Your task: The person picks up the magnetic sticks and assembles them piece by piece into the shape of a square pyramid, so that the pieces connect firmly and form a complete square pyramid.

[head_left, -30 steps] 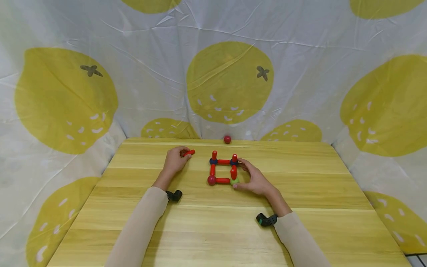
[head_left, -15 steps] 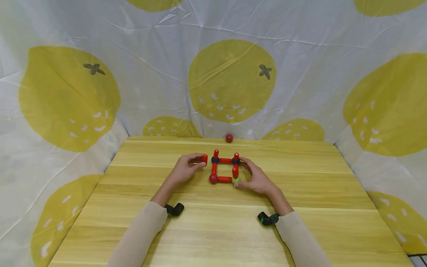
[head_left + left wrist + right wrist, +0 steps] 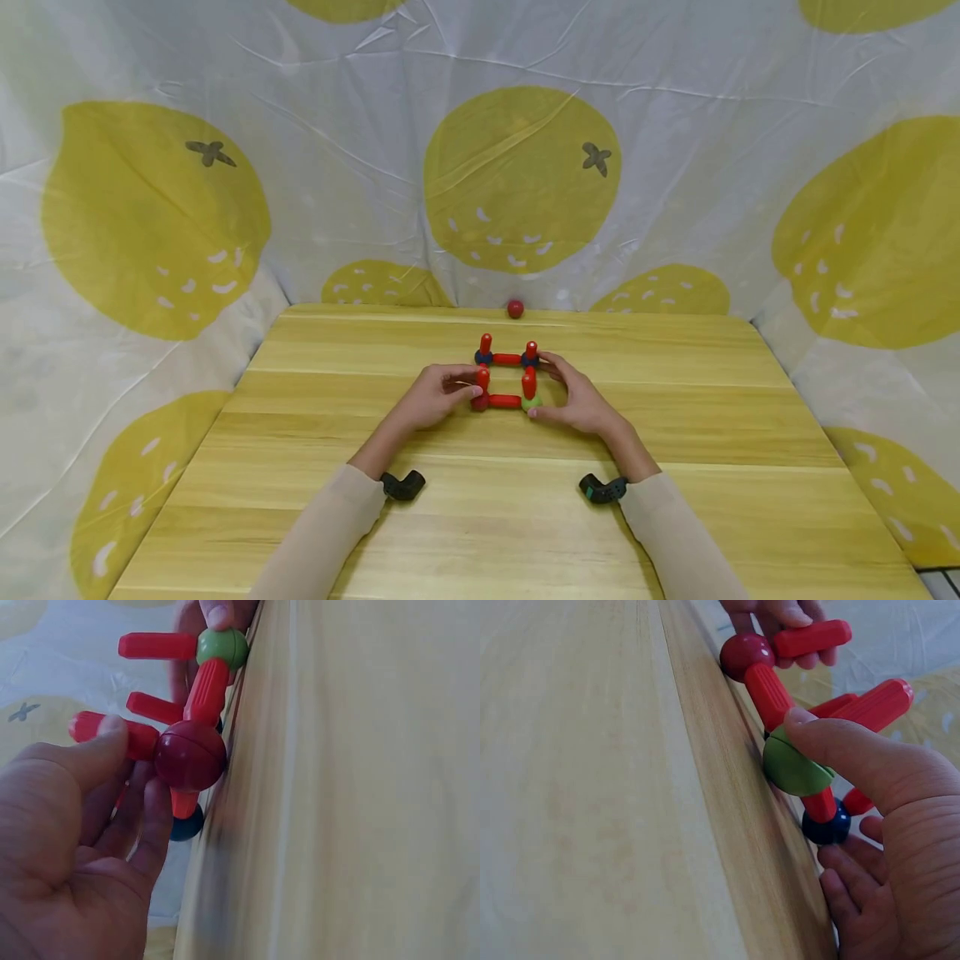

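Left hand (image 3: 433, 398) pinches red rod (image 3: 482, 379); right hand (image 3: 579, 403) steadies frame (image 3: 506, 402).

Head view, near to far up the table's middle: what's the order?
Black wrist-camera mounts → person's two hands, left hand and right hand, flanking the front → square frame of red plastic rods and ball joints → lone dark red ball at the wooden table's far edge → lemon-print cloth backdrop.

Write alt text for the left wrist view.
The left hand pinches a red rod onto a dark red ball of a rod-and-ball frame on the wooden table. A fingertip of the other hand touches the frame's green ball.
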Demonstrator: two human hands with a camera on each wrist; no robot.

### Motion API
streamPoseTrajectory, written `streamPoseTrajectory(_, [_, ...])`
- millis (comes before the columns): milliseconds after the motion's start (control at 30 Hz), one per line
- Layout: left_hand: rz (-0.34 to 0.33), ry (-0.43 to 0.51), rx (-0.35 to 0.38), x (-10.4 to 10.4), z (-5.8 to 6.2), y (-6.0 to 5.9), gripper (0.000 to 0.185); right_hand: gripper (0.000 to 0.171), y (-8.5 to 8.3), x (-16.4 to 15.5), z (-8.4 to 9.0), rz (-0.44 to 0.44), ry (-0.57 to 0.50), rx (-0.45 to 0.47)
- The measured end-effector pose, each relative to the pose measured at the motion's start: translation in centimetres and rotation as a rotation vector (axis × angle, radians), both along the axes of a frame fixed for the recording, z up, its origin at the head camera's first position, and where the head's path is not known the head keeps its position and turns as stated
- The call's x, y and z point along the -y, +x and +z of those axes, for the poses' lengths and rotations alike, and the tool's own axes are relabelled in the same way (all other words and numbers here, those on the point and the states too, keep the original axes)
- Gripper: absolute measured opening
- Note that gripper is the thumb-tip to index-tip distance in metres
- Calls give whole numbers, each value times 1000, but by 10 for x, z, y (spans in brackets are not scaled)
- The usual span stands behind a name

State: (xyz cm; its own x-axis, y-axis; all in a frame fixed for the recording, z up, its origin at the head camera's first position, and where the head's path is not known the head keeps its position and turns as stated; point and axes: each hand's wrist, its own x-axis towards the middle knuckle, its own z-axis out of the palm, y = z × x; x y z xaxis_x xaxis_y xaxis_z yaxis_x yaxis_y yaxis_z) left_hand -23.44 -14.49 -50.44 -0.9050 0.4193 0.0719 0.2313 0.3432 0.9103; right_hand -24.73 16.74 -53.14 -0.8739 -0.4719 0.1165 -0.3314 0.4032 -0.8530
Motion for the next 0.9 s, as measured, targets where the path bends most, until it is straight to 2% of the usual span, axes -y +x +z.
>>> streamPoseTrajectory(200, [-10, -13, -7, -3, -2, 2, 35, 104, 2, 0, 1, 13, -11, -30])
streamPoseTrajectory(367, [-45, 1, 7, -3, -1, 6, 35, 101, 9, -2, 7, -4, -41, -2])
streamPoseTrajectory(433, [-39, 8, 5, -2, 0, 8, 35, 93, 12, -4, 10, -25, -54, 7])
streamPoseTrajectory(500, [-27, 11, 0, -1, 1, 10, 34, 79, 14, -4, 13, -36, -57, -3])
streamPoseTrajectory(667, [-1, -11, -29, -2, 3, 11, 33, 38, 16, -2, 19, 19, -31, -60])
streamPoseTrajectory(767, [22, -44, -60, -4, 3, 11, 33, 28, 17, 2, 23, 50, -6, -79])
streamPoseTrajectory(900, [75, -87, -90, -9, 3, 11, 33, 22, 18, 9, 27, 43, 13, -71])
